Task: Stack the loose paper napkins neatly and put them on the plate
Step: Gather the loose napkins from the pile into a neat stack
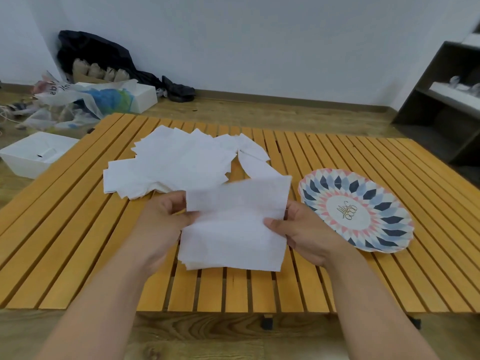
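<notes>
on the table (78, 229) in front of you, the loose napkins (171, 162) lie spread left of centre, toward the far side. the plate (389, 219) sits to their right, nearer you. the stack of napkins (233, 235), held between your left hand (161, 219) and right hand (306, 229), is in front of the loose ones, just left of the plate. a box (31, 157) sits on the floor off the table's left edge.

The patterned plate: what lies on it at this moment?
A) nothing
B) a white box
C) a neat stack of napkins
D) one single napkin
A: the patterned plate shows its printed face bare; the held napkins are beside it, pinched by the left hand and the right hand.
</notes>
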A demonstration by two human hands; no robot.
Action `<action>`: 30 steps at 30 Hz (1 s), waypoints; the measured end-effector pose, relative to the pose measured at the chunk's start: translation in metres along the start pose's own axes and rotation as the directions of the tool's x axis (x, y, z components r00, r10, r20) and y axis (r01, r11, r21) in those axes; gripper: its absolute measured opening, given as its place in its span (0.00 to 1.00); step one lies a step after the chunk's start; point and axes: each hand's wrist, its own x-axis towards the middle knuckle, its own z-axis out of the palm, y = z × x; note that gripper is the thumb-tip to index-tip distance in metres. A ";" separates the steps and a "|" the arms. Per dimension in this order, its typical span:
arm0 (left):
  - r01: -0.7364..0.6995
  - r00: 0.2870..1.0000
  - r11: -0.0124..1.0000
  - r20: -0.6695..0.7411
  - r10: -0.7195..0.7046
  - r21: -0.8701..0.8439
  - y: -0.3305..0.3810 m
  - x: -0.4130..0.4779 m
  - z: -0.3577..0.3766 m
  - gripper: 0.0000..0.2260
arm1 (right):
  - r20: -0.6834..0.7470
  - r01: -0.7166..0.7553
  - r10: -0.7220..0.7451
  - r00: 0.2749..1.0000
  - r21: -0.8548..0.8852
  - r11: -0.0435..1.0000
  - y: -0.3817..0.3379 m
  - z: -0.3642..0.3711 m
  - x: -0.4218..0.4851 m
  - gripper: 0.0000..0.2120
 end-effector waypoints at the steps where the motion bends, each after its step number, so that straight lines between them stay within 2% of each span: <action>1: 0.006 1.000 1.000 -0.013 -0.005 0.011 0.000 0.002 -0.001 0.15 | -0.002 -0.001 0.001 1.000 -0.011 1.000 0.000 -0.002 0.000 0.13; 4: 0.009 0.999 1.000 -0.038 -0.008 0.015 0.002 0.007 -0.002 0.13 | -0.029 0.051 -0.055 0.998 -0.122 0.991 -0.002 -0.004 0.000 0.09; 7: 0.014 1.000 1.000 -0.024 -0.014 -0.003 0.000 0.010 -0.004 0.14 | -0.078 0.054 -0.064 0.995 -0.121 0.991 -0.001 -0.004 0.001 0.05; 12: 0.093 0.995 0.991 -0.038 -0.090 0.093 -0.011 0.017 -0.005 0.14 | -0.234 0.031 -0.074 0.969 -0.183 0.983 0.010 -0.001 0.012 0.13; 15: 0.134 0.990 0.983 -0.059 -0.127 0.127 -0.021 0.022 -0.003 0.14 | -0.292 -0.013 -0.078 0.953 -0.296 0.955 0.017 0.006 0.019 0.10; 17: 0.118 0.991 0.974 -0.091 -0.102 0.195 -0.026 0.027 -0.004 0.12 | -0.326 -0.039 -0.090 0.941 -0.371 0.928 0.020 0.008 0.023 0.08; 20: 0.067 0.992 0.960 -0.118 -0.035 0.274 -0.030 0.031 -0.007 0.10 | -0.402 -0.034 -0.136 0.906 -0.389 0.921 0.022 0.008 0.027 0.10; 25: 0.053 0.985 0.872 -0.167 0.033 0.486 -0.038 0.036 -0.006 0.14 | -0.371 -0.022 -0.202 0.907 -0.518 0.855 0.027 0.003 0.030 0.08; 28: 0.040 0.981 0.801 -0.177 0.083 0.597 -0.042 0.037 -0.002 0.16 | -0.308 -0.027 -0.245 0.919 -0.669 0.742 0.032 0.003 0.033 0.17; 30: 0.020 0.978 0.750 -0.168 0.122 0.661 -0.043 0.037 0.000 0.15 | -0.252 -0.023 -0.265 0.931 -0.764 0.645 0.033 0.004 0.032 0.18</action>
